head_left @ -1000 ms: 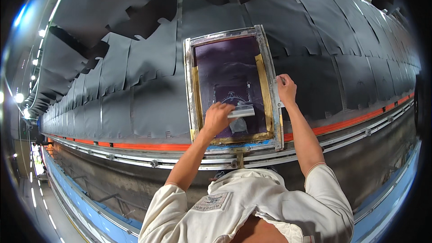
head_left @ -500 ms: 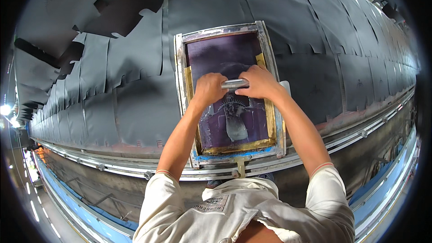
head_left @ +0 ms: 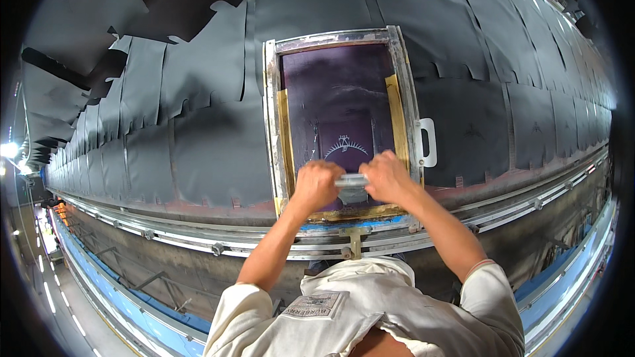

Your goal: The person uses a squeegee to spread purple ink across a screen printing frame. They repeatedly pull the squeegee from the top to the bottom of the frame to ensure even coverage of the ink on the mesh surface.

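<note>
My left hand (head_left: 317,186) and my right hand (head_left: 391,178) are closed on the two ends of a squeegee (head_left: 351,180) with a grey metal handle. Its blade is mostly hidden beneath my fists. The squeegee rests near the close end of a printing screen (head_left: 337,92), whose dark purple mesh carries a pale spiky arc and a small figure just beyond my hands. Around the mesh runs a worn metal frame (head_left: 270,125), with yellow-brown tape along its inner sides. A white handle (head_left: 430,142) juts from the frame's right side.
Black sheet panels (head_left: 211,152) lie in overlapping rows on the long table, left and right of the screen. Along the near edge runs a metal rail (head_left: 198,241) with small stops; a bracket (head_left: 355,243) meets it below the frame. Dark cut pieces (head_left: 192,0) hang at upper left.
Both hands have drawn the squeegee toward me, from the middle of the mesh to its near end. The spiky arc and the white side handle now show more fully.
</note>
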`<act>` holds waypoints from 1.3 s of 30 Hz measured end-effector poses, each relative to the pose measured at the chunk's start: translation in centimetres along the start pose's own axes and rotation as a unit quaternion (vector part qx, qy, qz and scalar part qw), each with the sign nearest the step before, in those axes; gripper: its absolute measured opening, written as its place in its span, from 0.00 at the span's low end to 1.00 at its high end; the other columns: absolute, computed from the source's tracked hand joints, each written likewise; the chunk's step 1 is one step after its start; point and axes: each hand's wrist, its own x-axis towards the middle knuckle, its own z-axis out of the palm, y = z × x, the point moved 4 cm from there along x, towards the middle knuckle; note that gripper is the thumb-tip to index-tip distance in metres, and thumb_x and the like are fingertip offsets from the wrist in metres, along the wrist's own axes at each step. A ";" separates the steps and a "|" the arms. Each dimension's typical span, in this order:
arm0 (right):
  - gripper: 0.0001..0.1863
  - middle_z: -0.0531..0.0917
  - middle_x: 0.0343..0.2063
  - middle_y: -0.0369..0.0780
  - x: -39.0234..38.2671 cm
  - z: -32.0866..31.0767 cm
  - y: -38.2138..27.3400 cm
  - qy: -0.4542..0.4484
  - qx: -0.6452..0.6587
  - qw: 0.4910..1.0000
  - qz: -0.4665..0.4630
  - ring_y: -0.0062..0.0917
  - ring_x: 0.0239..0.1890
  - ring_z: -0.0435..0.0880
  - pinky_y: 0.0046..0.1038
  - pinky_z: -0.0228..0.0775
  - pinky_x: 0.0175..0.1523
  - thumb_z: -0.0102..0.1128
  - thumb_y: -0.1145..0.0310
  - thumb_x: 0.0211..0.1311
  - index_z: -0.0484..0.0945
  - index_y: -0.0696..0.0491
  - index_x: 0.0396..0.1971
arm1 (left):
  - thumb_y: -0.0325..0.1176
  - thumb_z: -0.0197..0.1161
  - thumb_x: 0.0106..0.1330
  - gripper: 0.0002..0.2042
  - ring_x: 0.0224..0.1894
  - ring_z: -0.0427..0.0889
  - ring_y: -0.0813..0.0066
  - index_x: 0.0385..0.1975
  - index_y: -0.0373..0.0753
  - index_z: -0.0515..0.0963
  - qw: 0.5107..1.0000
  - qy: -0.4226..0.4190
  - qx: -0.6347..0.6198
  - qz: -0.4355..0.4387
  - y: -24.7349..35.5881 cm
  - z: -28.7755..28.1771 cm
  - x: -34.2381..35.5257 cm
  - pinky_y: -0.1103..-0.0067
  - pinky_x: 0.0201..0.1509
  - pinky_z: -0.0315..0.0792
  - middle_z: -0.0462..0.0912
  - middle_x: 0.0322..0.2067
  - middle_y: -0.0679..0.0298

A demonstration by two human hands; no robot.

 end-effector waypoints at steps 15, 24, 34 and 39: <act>0.08 0.88 0.31 0.48 10.5 -3.1 6.4 -0.036 -0.015 0.997 0.068 0.46 0.40 0.87 0.46 0.75 0.51 0.68 0.68 0.52 0.85 0.52 0.33 | 0.34 0.76 0.49 0.08 0.34 0.85 0.52 0.28 0.45 0.86 0.998 0.049 0.029 0.013 -5.3 -2.5 10.5 0.58 0.47 0.73 0.87 0.27 0.59; 0.26 0.86 0.38 0.44 -2.9 0.3 -1.4 -0.014 0.120 0.992 0.046 0.41 0.51 0.82 0.40 0.70 0.58 0.78 0.57 0.51 0.83 0.53 0.49 | 0.27 0.73 0.44 0.11 0.34 0.86 0.61 0.30 0.46 0.87 1.000 -0.014 0.006 0.007 1.3 0.3 -1.7 0.67 0.42 0.74 0.87 0.29 0.63; 0.19 0.86 0.36 0.53 -3.9 -2.2 13.2 0.290 0.190 0.837 0.422 0.50 0.42 0.86 0.43 0.75 0.47 0.63 0.54 0.70 0.81 0.56 0.46 | 0.30 0.75 0.51 0.11 0.42 0.85 0.55 0.36 0.46 0.89 0.999 0.027 -0.001 -0.026 -4.4 -3.9 8.6 0.64 0.49 0.77 0.89 0.36 0.62; 0.15 0.83 0.23 0.45 -5.5 -2.1 15.7 0.347 0.229 0.831 0.370 0.30 0.25 0.82 0.35 0.72 0.36 0.65 0.58 0.70 0.82 0.57 0.38 | 0.20 0.68 0.43 0.26 0.46 0.82 0.59 0.48 0.45 0.85 0.994 0.098 0.045 0.028 0.9 1.0 -1.6 0.64 0.51 0.73 0.87 0.49 0.64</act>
